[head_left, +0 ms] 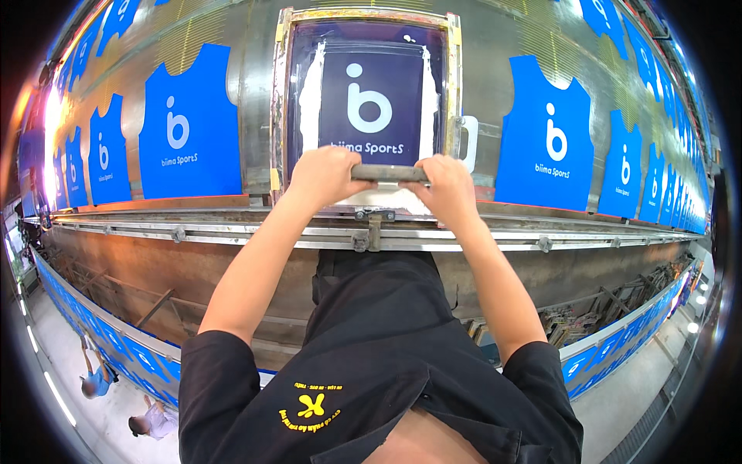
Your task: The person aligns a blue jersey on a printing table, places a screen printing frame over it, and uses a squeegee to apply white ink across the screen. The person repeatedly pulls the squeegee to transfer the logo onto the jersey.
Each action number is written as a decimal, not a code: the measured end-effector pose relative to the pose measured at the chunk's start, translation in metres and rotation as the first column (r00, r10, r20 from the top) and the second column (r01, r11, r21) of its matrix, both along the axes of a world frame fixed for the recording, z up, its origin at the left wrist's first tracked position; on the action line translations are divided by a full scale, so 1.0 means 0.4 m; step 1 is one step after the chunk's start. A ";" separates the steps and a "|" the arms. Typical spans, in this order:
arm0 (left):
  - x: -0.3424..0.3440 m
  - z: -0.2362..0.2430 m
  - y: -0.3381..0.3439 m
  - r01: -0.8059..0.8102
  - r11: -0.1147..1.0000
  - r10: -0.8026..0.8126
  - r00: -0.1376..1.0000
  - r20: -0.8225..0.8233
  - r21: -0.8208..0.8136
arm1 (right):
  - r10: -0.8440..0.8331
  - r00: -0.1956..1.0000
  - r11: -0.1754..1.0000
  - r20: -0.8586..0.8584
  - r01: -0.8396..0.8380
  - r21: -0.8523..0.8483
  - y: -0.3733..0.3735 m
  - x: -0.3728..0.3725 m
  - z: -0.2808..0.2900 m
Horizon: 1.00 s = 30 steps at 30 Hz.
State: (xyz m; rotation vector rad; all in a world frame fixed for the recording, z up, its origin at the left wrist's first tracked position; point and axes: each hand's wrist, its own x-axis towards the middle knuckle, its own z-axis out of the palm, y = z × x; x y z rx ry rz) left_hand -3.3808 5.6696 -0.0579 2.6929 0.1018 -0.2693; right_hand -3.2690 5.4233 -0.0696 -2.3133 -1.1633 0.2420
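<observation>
Both my hands are closed around a grey squeegee (389, 172), which lies crosswise at the near end of a framed printing screen (281, 93). My left hand (321, 176) grips its left end and my right hand (444, 185) its right end, thumbs toward the middle. Dark purple mesh fills the screen, with a white logo stencil (367, 107) showing through. Streaks of white ink (311, 108) run along both sides of the mesh. The squeegee's lower edge is hidden behind its handle and my fingers.
Blue cut shirt panels (193, 131) with white prints lie left and right (545, 143) of the screen on a long table. A metal rail (255, 230) runs along its near edge. Two people (97, 379) are at the far lower left, beside another table of blue panels.
</observation>
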 end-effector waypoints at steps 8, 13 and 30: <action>0.115 -0.004 0.039 0.033 0.974 -0.146 0.843 -0.517 -0.222 | -0.164 0.868 0.917 -0.469 -0.042 -0.398 0.043 0.068 0.020; 0.204 0.071 0.173 0.087 0.948 -0.228 0.857 -0.461 -0.306 | -0.332 0.836 0.905 -0.437 0.413 0.101 0.024 0.187 0.011; 0.332 -0.029 0.333 0.015 1.000 -0.019 0.979 0.201 0.022 | -0.563 0.327 0.590 -0.759 0.802 -0.093 0.015 0.244 -0.020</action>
